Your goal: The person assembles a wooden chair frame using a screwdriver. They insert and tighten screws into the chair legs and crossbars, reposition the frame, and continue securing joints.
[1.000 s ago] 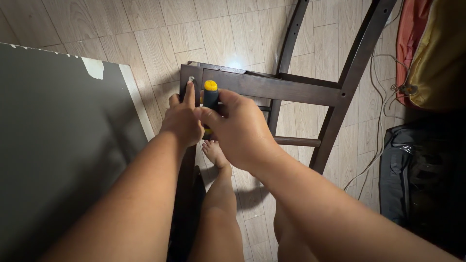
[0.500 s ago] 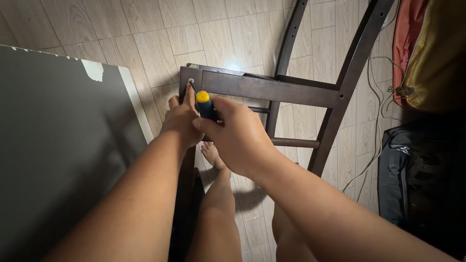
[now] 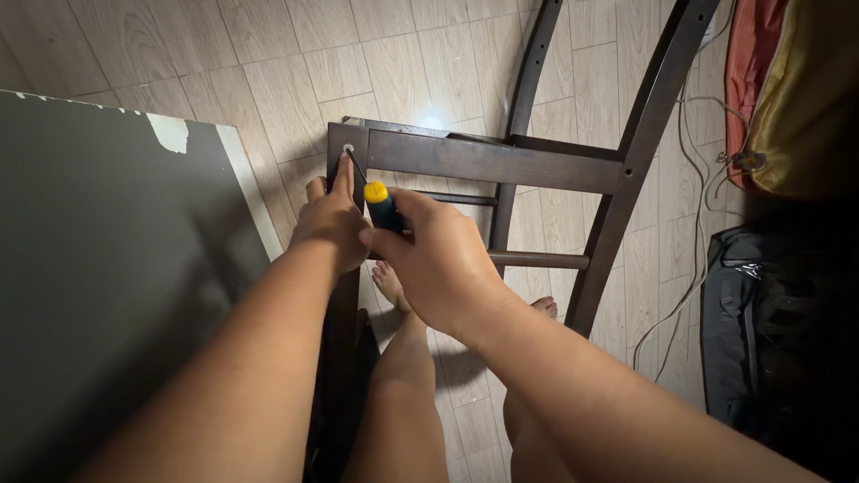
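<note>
Screwdriving is your step: right hand (image 3: 438,264) fingers clenched on the yellow-capped dark-handled screwdriver (image 3: 378,204), left hand (image 3: 329,224) fingers pressed together along the dark brown wooden chair frame (image 3: 488,161); next, firm straight pressure into the small metal screw (image 3: 348,149).

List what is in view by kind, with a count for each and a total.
Hands: 2, left hand steadying the frame corner, right hand gripping the tool
Screwdriver with yellow cap: 1
Dark wooden frame: 1
Screw at the frame corner: 1
Grey board: 1
Black bag: 1
Orange and yellow cushion: 1
Total: 8
</note>
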